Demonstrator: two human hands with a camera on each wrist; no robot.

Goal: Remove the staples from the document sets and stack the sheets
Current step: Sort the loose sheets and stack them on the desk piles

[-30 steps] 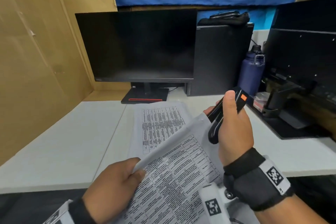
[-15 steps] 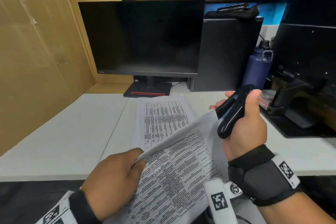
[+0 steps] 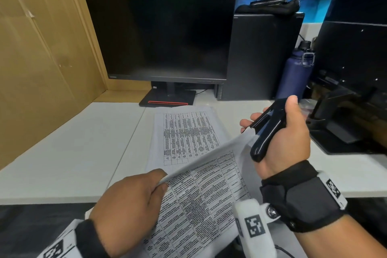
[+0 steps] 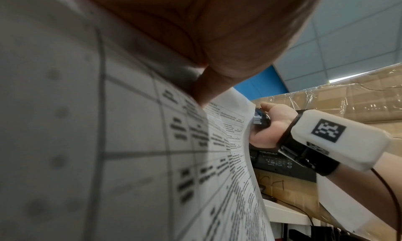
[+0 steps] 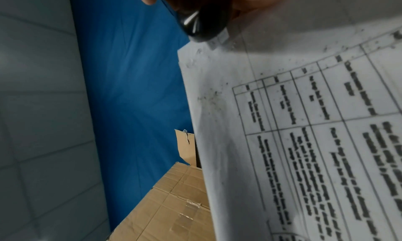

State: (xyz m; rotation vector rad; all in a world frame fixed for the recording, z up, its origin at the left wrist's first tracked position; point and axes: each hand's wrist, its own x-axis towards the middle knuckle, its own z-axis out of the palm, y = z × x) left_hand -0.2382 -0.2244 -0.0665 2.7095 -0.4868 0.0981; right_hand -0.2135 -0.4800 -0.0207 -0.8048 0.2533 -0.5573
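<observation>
My left hand (image 3: 129, 201) pinches the near-left edge of a printed document set (image 3: 201, 190) and holds it lifted over the desk's front edge. In the left wrist view the thumb (image 4: 208, 86) presses on the curved sheet (image 4: 130, 141). My right hand (image 3: 280, 132) grips a black staple remover (image 3: 268, 130) at the set's far right corner, its front end pointing left over the paper. The right wrist view shows the tool's rounded black end (image 5: 202, 26) just above the sheet's corner (image 5: 282, 124). A separate printed sheet (image 3: 184, 132) lies flat on the desk beyond. No staple is visible.
A dark monitor (image 3: 163, 35) on a stand sits at the back of the white desk (image 3: 62, 148). A black computer case (image 3: 261, 56) and a blue bottle (image 3: 297, 73) stand to its right. Black equipment (image 3: 351, 90) fills the right side. Cardboard (image 3: 41, 48) walls the left.
My right hand with the staple remover has shifted right and tilted, its front end now pointing left at the set's corner. The left hand keeps its pinch on the lifted set.
</observation>
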